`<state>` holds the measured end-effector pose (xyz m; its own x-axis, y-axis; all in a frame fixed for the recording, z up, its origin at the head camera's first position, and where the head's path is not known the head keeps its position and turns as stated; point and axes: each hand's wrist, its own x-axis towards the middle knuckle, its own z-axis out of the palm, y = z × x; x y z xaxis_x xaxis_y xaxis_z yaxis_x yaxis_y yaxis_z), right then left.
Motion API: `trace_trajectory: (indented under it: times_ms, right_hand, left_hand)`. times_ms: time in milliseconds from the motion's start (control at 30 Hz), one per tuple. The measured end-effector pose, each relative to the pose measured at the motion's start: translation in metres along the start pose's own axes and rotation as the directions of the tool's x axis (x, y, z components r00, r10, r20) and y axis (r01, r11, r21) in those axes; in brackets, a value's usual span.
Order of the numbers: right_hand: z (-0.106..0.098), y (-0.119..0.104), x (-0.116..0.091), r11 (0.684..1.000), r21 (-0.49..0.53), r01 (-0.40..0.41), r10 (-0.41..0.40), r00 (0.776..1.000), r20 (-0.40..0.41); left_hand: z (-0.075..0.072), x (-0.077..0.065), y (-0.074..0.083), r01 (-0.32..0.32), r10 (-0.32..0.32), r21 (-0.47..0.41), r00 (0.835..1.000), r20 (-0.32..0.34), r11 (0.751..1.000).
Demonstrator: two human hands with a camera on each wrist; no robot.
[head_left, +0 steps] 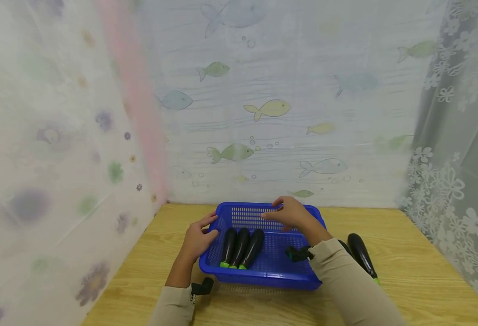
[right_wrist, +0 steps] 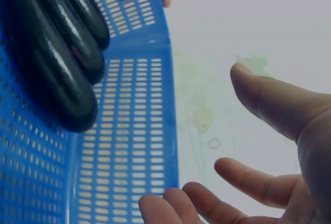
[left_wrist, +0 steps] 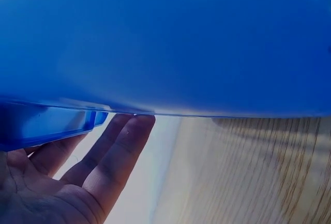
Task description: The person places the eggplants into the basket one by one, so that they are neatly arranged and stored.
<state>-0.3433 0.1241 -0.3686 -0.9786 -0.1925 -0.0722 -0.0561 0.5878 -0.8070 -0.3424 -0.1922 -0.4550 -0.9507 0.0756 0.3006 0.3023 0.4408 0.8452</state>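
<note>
The left hand (head_left: 196, 240), fingers extended against the basket (head_left: 275, 253), best serves to steady it, while the right hand (head_left: 293, 215), empty and loosely spread above, should clear the three eggplants (head_left: 241, 246) lying inside, at its left.

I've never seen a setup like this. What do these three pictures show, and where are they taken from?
No machine here: a person works with two bare hands. The wide picture looks down from the head; the others look out from the left and right wrists. On the yellowish wood-grain table stands a rectangular blue plastic basket containing three glossy, dark, long eggplants with green ends. More dark eggplants lie to its right, partly hidden by the beige sleeve. The left hand touches the basket's left side. The right hand, fingers spread over the basket, holds nothing.
</note>
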Motion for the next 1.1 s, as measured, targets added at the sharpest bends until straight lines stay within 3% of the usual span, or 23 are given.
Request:
trace_trajectory:
  times_ms: [600,867,1100]
  right_hand:
    - [-0.042,0.026,-0.03,0.995,-0.088,0.056,-0.061,0.997,-0.051]
    - [-0.061,0.045,-0.044,0.996,-0.082,0.042,-0.047,0.996,-0.072]
    - [-0.075,0.065,-0.053,0.994,-0.107,0.02,-0.031,0.995,-0.1]
  left_hand:
    - [-0.001,-0.002,0.001,0.007,-0.007,0.014,1.0,0.005,1.0]
    - [-0.004,-0.002,0.001,0.031,-0.031,0.001,0.999,0.01,1.0]
    - [-0.007,0.001,-0.005,0.015,-0.014,-0.024,0.999,0.029,1.0]
